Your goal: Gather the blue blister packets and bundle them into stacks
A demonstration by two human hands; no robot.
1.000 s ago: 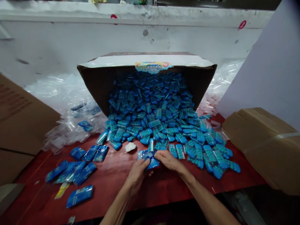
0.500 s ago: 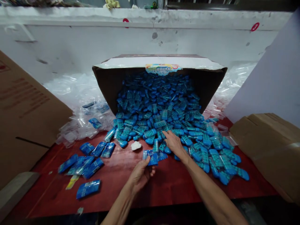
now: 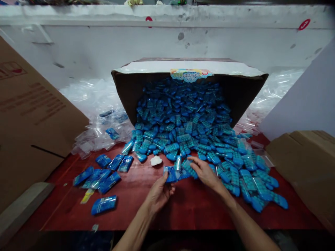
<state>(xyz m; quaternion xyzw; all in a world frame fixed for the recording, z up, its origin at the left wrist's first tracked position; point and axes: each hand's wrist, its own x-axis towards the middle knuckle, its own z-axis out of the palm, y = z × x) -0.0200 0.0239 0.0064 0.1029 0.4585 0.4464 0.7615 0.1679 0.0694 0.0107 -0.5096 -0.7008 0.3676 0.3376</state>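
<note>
My left hand (image 3: 160,193) pinches the left end of a flat blue printed sleeve (image 3: 170,173) just above the red table. Beside it, my right hand (image 3: 205,172) has its thumb and fingers round a small clear pack of teal beads with a blue end (image 3: 190,168), near the sleeve's right end. Behind both hands, a large heap of similar bead packs (image 3: 183,137) spills from an open carton (image 3: 123,89) lying on its side. A white lump (image 3: 156,160) lies left of the sleeve.
Several blue wrapped packs (image 3: 104,204) lie on the red table (image 3: 141,212) at left. Clear plastic cases (image 3: 91,136) are piled behind them. Brown cartons stand at left (image 3: 34,115) and right (image 3: 300,167). A white wall (image 3: 91,52) runs behind.
My right hand has drawn back from the heap toward the sleeve, now with a bead pack in its fingers. My left hand keeps hold of the sleeve. The view has shifted slightly.
</note>
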